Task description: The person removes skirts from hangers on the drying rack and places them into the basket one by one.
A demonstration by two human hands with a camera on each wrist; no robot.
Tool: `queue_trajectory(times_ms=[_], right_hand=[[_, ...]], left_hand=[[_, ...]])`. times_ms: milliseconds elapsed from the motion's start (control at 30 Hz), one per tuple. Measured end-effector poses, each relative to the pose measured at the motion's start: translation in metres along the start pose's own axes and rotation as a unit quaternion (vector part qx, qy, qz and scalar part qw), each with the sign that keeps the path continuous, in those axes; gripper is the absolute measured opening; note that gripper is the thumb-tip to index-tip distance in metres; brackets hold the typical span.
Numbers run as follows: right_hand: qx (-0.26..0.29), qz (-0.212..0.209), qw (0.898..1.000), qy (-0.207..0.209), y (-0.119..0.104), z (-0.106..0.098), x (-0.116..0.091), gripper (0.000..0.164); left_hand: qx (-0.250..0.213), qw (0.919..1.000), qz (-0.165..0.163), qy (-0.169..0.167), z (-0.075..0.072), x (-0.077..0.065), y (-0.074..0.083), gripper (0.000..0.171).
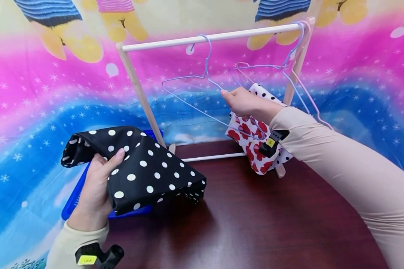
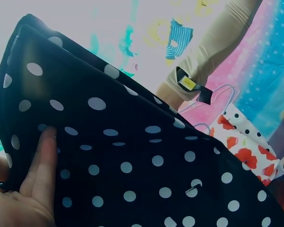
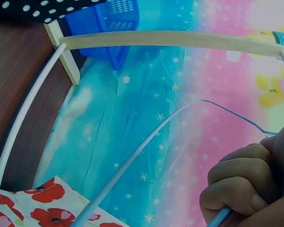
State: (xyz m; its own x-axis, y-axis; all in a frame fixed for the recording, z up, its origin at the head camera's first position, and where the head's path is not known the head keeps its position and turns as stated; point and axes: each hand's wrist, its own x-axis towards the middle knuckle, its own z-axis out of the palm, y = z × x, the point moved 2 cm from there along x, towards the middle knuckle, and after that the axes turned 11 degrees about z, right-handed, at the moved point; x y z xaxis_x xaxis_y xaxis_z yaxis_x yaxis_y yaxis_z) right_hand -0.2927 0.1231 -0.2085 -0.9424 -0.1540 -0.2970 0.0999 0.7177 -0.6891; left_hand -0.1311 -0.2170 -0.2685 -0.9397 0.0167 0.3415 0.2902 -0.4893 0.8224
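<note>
The black dotted cloth is in the left hand, which grasps it near its left part, with the thumb lying on the upper side. The right hand is clenched round one side of the blue hanger, whose hook is over the rail. The relation that matters most here, in my judgement, is the one between the cloth and this hanger: the cloth lies below and to the left of the right hand, well apart from it, and the lower bar of the hanger slopes down toward the right, passing under the right hand. The cloth is folded, and its longer direction goes from the left side of the left hand across to the right, so one corner points to the space below the right hand. The left hand is the nearer one to the cloth, the right hand to the hanger. Close below the right hand hangs the flowered cloth, and behind the left hand is the blue basket
</note>
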Motion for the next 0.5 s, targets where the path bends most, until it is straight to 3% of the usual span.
queue_trajectory(times_ms=[267, 500], right_hand=[[-0.003, -0.001, 1.000, 0.002, -0.002, 0.000, 0.002, 0.058], [-0.014, -0.002, 1.000, 0.005, -0.005, 0.003, 0.003, 0.057]], left_hand=[[-0.032, 0.9987, 0.035, -0.021, 0.005, 0.007, 0.008, 0.022], [-0.021, 0.9986, 0.043, 0.021, -0.001, 0.013, 0.017, 0.021]])
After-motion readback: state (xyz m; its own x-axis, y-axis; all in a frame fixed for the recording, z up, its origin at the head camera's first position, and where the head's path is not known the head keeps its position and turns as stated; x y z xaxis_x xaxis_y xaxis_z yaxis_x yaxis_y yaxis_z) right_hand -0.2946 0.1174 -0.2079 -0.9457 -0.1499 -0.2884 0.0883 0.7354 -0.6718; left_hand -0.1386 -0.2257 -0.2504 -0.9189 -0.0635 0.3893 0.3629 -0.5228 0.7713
